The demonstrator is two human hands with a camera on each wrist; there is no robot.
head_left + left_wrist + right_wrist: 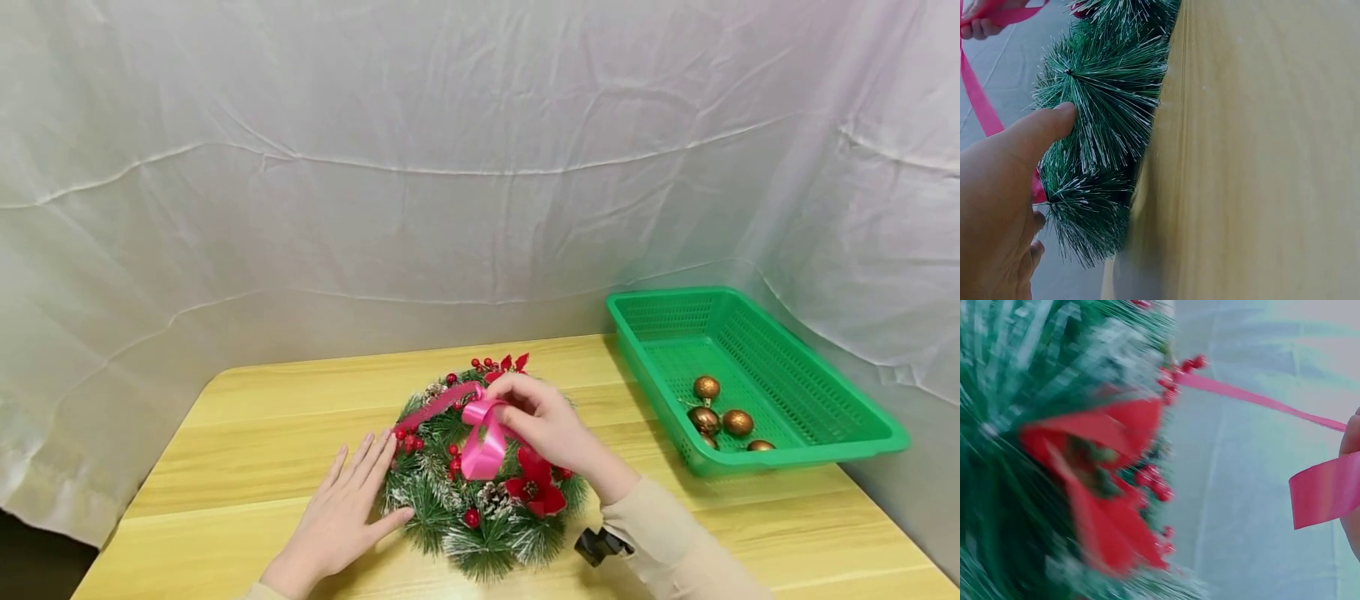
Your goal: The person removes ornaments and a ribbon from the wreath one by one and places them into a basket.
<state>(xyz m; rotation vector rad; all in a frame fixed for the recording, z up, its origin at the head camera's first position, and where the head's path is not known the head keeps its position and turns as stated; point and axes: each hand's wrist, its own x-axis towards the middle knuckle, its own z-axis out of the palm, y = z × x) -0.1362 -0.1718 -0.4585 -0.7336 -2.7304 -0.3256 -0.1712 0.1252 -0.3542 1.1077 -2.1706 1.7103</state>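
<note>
A green Christmas wreath [483,554] with frosted needle tips, red berries, pine cones and red poinsettias [536,492] lies on the wooden table. My left hand [337,517] is spread flat at its left side, fingers straight; the left wrist view shows the thumb [1054,125] against the needles. Above the wreath, my right hand [543,421] pinches a shiny pink ribbon [483,450]. One length of it hangs in a loop below the fingers. Another length runs taut to the wreath's left side by the berries, as the right wrist view also shows [1260,400].
At the right of the table stands a green plastic basket [817,458] with perforated walls. Several bronze-coloured ball ornaments [738,422] lie in its near end. Pale fabric [450,233] hangs behind the table and along the sides.
</note>
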